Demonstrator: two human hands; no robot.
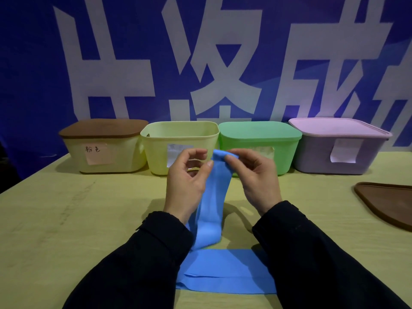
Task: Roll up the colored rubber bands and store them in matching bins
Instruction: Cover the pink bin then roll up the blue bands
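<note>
A wide blue rubber band (pixel 211 210) hangs from my two hands above the table, and its lower part lies folded flat on the table between my forearms. My right hand (pixel 256 177) pinches the band's top end, which is curled over. My left hand (pixel 187 179) is beside it with its thumb against the band's left edge and its fingers curled. Four bins stand in a row behind: a cream bin (pixel 104 152) with a brown lid, an uncovered yellow bin (pixel 160 152), a green lidded bin (pixel 285 152) and a purple lidded bin (pixel 321 157).
A loose brown lid (pixel 388 204) lies on the table at the right edge. The wooden table (pixel 78 219) stretches wide on the left. A blue banner with large white characters hangs behind the bins.
</note>
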